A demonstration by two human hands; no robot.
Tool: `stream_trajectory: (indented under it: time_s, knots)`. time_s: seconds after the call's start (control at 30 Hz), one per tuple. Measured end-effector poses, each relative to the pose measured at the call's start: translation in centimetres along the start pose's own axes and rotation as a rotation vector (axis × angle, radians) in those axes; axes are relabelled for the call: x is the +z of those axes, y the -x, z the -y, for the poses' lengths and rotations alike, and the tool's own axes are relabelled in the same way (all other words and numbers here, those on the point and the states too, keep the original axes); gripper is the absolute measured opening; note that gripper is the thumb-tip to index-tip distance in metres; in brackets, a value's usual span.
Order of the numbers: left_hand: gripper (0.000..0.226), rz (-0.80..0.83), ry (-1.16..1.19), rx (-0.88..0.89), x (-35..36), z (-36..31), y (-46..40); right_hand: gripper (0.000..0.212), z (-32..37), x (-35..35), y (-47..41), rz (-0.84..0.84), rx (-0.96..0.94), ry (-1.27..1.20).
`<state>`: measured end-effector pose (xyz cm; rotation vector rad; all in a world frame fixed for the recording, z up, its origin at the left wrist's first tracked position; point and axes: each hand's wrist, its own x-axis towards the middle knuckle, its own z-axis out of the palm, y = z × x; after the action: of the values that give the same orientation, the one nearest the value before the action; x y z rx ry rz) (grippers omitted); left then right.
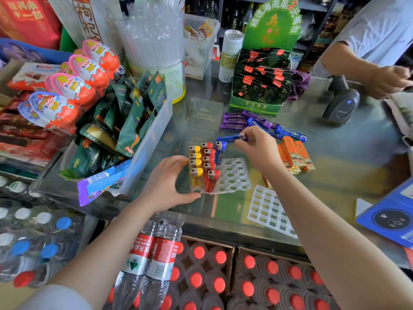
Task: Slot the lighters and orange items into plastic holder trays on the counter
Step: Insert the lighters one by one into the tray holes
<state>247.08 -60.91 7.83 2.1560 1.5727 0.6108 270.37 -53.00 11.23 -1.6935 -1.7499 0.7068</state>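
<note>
Glossy blue lighter point(232, 138) — perforated clear tray point(234, 175)

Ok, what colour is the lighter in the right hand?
Blue, with a silver metal top; the lighter shows best in the head view.

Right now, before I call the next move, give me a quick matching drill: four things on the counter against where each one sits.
Things:
1. loose blue plastic lighter
2. yellow-topped lighters
3. orange rectangular lighters
4. empty white square-grid tray

Places:
A. lying flat on the glass, right of the round-hole tray
B. pinched in the right hand
C. near counter edge, under the right forearm
D. standing in the tray's leftmost column, beside the left hand

Pairs: 1-B, 2-D, 3-A, 4-C
</note>
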Motion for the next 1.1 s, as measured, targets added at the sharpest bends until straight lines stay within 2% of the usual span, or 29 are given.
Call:
stream_trajectory:
  time_s: [0.1,0.2,0.3,0.5,0.93,1.1]
  knots:
    - [0.076,0.003,-0.003,-0.004,0.0,-0.1,0.0,0.006,0.2,-1.2,2.2,-0.067,0.006,-0.246]
    - [0.073,-0.003,-0.010,-0.002,0.0,-0.2,0.0,0.016,0.4,-1.7,4.6,-0.022,-0.035,-0.438]
    - [0.071,-0.004,-0.013,0.000,-0.1,-0.3,0.0,0.019,0.8,-1.2,5.9,0.058,-0.088,-0.498]
    - [0.068,-0.002,-0.015,0.002,-0.2,-0.5,0.0,0.015,1.5,0.5,5.8,0.155,-0.090,-0.372]
    - [0.069,0.017,-0.019,-0.020,-0.2,-0.6,-0.1,0.017,2.2,1.2,4.5,0.048,-0.369,0.100]
    - [0.067,0.095,-0.017,-0.038,-1.0,-0.9,-0.8,0.024,-0.1,0.2,3.8,0.087,-0.297,0.195]
